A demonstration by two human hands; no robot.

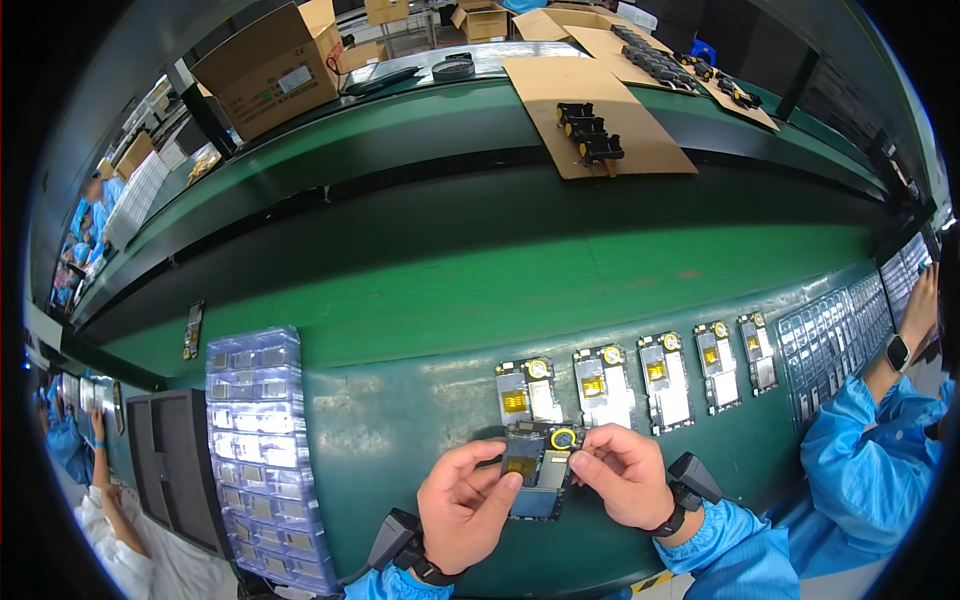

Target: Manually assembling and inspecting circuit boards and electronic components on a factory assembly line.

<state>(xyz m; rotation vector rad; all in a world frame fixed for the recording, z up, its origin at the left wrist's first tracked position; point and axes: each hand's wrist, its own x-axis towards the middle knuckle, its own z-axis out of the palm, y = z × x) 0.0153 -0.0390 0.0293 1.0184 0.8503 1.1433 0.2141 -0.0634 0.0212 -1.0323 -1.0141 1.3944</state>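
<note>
Green tabletop (pixel 400 430) carries five circuit boards (pixel 672 395) in a row, each already bearing a yellow-ringed disc (pixel 536 369) and amber patch (pixel 514 402). Just near of them, the held board (pixel 545 480) bears both too; the left hand (pixel 465 505) is clamped on its left side, the right hand (pixel 625 480) pinches its right edge beside the disc. Whether anything remains undone on it, I cannot tell.

a dark green worktop (pixel 390 420), glossy with reflected light, borders a brighter green strip (pixel 500 285), its far side in shadow. beyond runs a raised green shelf (pixel 420 115), with 2 dark posts (pixel 799 85) toward its left and right.
</note>
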